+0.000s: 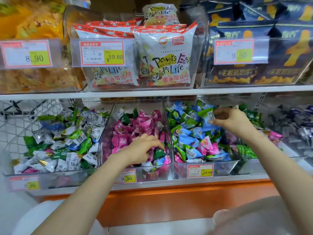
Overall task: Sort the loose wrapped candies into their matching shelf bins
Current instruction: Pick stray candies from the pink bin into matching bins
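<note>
Reaching forward, right hand (232,122) pinches blue candy (207,118).

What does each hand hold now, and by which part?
The right hand pinches a blue candy by its barcoded edge. The left hand touches a dark green candy; a grip cannot be told.

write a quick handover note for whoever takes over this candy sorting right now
Left hand: in the middle bin, fingertips on a dark green candy among the pink ones; grip unclear.
Right hand: pinches a light blue candy above the right bin.
Done: cannot tell.
Left: all three bins look mixed. The left bin holds white, green and blue wrappers, and stray pink candies lie in the right bin.
</note>
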The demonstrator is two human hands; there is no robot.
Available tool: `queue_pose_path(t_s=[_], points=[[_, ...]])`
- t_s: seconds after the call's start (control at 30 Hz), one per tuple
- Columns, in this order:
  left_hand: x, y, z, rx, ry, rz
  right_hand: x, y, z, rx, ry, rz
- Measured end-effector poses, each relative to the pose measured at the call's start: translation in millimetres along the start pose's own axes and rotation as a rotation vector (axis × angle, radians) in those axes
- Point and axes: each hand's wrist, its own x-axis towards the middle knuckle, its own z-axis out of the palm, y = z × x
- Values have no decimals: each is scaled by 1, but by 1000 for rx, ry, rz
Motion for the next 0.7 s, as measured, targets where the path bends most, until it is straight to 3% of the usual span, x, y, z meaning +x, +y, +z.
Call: queue_pose_path(t_s=[0.17,0.3,0.43,0.7], points=[[3,3,2,68,89,13,3,5,12,-106,177,-70],[4,1,3,-3,136,0,2,0,12,-211,91,-126],[4,0,2,-27,143,-33,4,2,14,-268,164,-184],[-3,-7,-12,-105,310,-74,-9,-23,21,-126,272,-398]])
